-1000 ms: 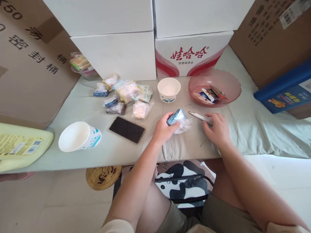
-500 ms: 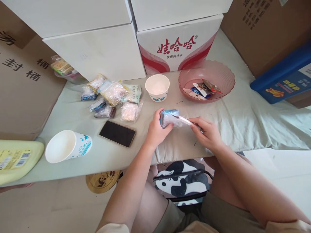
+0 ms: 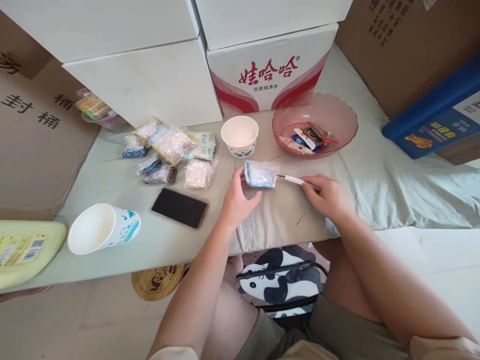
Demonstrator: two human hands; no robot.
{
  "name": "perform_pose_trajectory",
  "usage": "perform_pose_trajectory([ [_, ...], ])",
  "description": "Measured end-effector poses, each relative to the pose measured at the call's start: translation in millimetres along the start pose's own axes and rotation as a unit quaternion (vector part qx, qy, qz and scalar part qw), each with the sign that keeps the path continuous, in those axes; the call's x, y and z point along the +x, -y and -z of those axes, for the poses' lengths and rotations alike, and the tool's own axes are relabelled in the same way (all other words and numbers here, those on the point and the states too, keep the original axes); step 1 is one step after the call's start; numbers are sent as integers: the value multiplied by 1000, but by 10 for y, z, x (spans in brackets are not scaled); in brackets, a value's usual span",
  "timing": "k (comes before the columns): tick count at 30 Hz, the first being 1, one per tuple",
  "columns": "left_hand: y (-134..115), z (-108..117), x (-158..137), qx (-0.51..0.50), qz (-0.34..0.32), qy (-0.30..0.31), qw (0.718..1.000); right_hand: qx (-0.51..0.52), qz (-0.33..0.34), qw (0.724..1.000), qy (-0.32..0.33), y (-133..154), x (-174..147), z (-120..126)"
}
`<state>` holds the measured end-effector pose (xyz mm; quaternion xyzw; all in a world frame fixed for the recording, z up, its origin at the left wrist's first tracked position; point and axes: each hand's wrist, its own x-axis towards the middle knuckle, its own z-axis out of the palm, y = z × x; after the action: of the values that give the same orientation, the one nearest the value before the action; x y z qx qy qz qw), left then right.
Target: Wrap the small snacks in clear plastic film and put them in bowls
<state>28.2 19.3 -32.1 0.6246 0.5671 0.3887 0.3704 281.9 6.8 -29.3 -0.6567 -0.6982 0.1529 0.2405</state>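
Note:
A blue packet wrapped in clear plastic (image 3: 261,175) lies on the cloth-covered surface in front of me. My left hand (image 3: 238,201) is at its left edge, fingers beside the packet and thumb spread away from it. Between the fingers of my right hand (image 3: 329,196) is a slim white tool with a thin dark tip (image 3: 294,179); its exact kind is unclear. The tip points left, at the packet's right edge; whether it touches the plastic I cannot tell.
Behind the packet stand a paper cup (image 3: 240,137) and a pink bowl (image 3: 315,127) with wrappers inside. Several plastic-wrapped packets (image 3: 174,145), a phone (image 3: 180,207) and a tipped paper cup (image 3: 105,228) are on the left. White boxes (image 3: 138,85) line the back.
The packet has gone from my left hand's grip to lying on the cloth, and my left thumb has come off it. My right hand has drawn the white tool slightly right, off the packet's top.

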Motion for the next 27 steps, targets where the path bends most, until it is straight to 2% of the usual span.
perform_pose_trajectory([
  [2,-8,4,14,-13,-16,-13,1000,6,4,1000,4,20,-10,-20],
  [5,-21,6,39,-28,-4,-24,999,46,21,999,-2,86,-29,-57],
  [9,-23,3,55,0,3,-37,999,126,49,991,-21,206,-60,-82],
  [13,-18,-6,28,25,-34,-30,999,154,75,985,8,284,-85,-125],
  [16,-7,5,16,31,-44,-23,998,121,50,991,5,229,-66,-134],
  [22,35,48,61,58,5,-60,997,4,-22,999,-50,15,-8,-38],
  [27,41,18,70,113,-37,-73,990,-76,-14,995,-63,15,-34,-60],
])
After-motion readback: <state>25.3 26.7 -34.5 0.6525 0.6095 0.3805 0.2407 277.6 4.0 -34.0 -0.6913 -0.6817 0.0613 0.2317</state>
